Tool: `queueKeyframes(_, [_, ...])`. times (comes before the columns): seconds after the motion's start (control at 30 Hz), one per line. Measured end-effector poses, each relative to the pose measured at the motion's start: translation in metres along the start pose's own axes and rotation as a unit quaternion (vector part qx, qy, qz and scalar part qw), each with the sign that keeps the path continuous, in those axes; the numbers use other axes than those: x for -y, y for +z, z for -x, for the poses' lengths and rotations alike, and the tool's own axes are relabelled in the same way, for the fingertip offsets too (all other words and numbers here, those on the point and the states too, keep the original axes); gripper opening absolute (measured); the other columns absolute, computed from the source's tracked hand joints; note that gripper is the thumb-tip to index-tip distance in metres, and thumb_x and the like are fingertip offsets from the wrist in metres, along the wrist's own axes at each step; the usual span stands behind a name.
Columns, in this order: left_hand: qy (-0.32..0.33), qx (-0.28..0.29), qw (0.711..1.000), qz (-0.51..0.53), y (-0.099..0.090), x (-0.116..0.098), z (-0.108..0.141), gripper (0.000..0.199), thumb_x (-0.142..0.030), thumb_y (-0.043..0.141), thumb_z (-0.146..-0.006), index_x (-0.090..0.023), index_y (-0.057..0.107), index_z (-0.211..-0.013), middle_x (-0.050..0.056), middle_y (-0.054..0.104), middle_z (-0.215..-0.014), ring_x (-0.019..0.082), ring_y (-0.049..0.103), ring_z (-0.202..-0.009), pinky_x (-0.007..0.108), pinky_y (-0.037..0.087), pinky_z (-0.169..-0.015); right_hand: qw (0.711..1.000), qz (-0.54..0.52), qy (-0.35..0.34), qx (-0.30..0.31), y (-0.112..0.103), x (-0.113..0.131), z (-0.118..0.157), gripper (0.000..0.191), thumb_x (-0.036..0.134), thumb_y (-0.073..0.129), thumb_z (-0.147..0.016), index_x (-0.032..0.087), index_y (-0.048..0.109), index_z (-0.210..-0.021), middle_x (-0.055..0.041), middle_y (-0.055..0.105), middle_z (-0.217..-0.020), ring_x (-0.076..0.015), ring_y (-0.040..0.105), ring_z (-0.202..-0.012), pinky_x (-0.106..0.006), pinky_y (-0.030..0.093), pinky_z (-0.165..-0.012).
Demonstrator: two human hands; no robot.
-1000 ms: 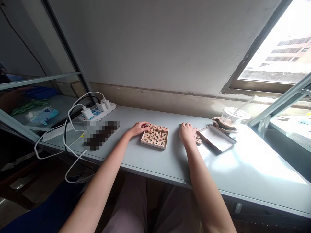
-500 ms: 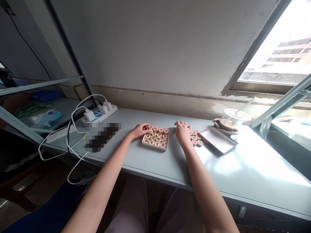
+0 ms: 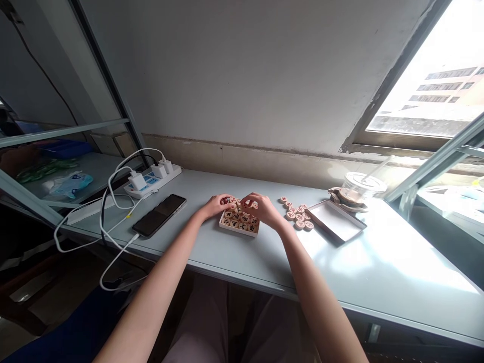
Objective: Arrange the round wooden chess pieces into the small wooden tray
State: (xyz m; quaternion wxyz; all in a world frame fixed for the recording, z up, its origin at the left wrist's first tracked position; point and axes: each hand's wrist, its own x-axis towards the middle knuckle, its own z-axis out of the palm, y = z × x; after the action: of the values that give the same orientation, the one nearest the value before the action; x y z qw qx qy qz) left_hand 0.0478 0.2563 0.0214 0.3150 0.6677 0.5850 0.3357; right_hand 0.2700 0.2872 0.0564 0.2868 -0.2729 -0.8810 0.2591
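Observation:
An open white box (image 3: 239, 231) of round wooden xiangqi pieces (image 3: 235, 224), set in rows, lies on the desk in front of me. Curled at its far left corner, my left hand (image 3: 216, 206) grips the box's edge, its fingertips against a corner piece. Above the far right part of the box, my right hand (image 3: 260, 205) has thumb and fingers bent together around a xiangqi piece (image 3: 247, 204), which the fingers partly cover. Several loose xiangqi pieces (image 3: 299, 217) with red characters lie to the right of the box.
The empty box lid (image 3: 336, 221) lies beyond the loose pieces. Behind it stands a clear plastic cup with a straw (image 3: 361, 187). To the left are a phone (image 3: 159, 216) on a charging cable and a power strip (image 3: 153, 180) with plugs and loose white cables.
My right hand has moved left from the loose pieces to above the box, uncovering several pieces on the desk. My left hand stays at the box's far left corner.

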Motion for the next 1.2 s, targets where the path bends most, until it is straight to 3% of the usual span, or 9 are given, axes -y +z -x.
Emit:
queueKeyframes(0.43, [0.022,-0.003,1.000,0.013,-0.001,-0.002,0.000,0.044,-0.047,0.058,-0.079,-0.017,0.066,-0.110,0.009,0.067,-0.117,0.026,0.059,-0.110,0.034,0.044,-0.096,0.996,0.086,0.002,-0.005,0.027,0.002,0.002,0.016,0.024,0.057,-0.088,0.024,0.062,-0.103,-0.0034,0.056,-0.104,-0.0135,0.058,-0.085,-0.026,0.047,-0.074])
queueKeyframes(0.67, [-0.012,-0.010,0.999,-0.032,0.000,0.001,0.000,0.061,-0.058,0.062,-0.074,-0.016,0.062,-0.119,0.012,0.068,-0.111,0.027,0.062,-0.095,0.036,0.049,-0.084,0.991,0.130,-0.027,-0.005,0.022,0.002,0.001,0.015,0.022,0.057,-0.088,0.023,0.065,-0.101,-0.0042,0.058,-0.101,-0.0127,0.058,-0.079,-0.027,0.045,-0.074])
queueKeyframes(0.97, [0.019,0.024,0.999,0.026,-0.003,-0.003,0.000,0.048,-0.047,0.060,-0.079,-0.017,0.063,-0.116,0.010,0.064,-0.122,0.026,0.057,-0.114,0.034,0.043,-0.096,0.993,0.115,-0.015,0.007,0.024,0.005,0.002,0.018,0.023,0.053,-0.091,0.025,0.066,-0.103,-0.0041,0.058,-0.106,-0.0128,0.059,-0.081,-0.026,0.044,-0.074])
queueKeyframes(1.07, [-0.017,-0.008,1.000,-0.010,0.001,-0.008,0.002,0.052,-0.047,0.053,-0.085,-0.015,0.058,-0.125,0.012,0.064,-0.117,0.026,0.059,-0.109,0.036,0.043,-0.096,0.991,0.131,-0.015,-0.003,0.021,0.007,0.000,0.016,0.025,0.054,-0.090,0.024,0.065,-0.102,-0.0039,0.059,-0.101,-0.0136,0.058,-0.079,-0.027,0.042,-0.073])
queueKeyframes(1.2, [0.016,-0.143,0.981,-0.131,-0.008,-0.013,0.028,0.050,-0.039,0.045,-0.091,-0.016,0.047,-0.135,0.012,0.063,-0.114,0.024,0.058,-0.109,0.037,0.040,-0.098,0.980,0.189,0.006,-0.064,0.014,0.005,-0.002,0.017,0.023,0.050,-0.091,0.022,0.065,-0.099,-0.0045,0.063,-0.098,-0.0152,0.058,-0.078,-0.029,0.037,-0.076])
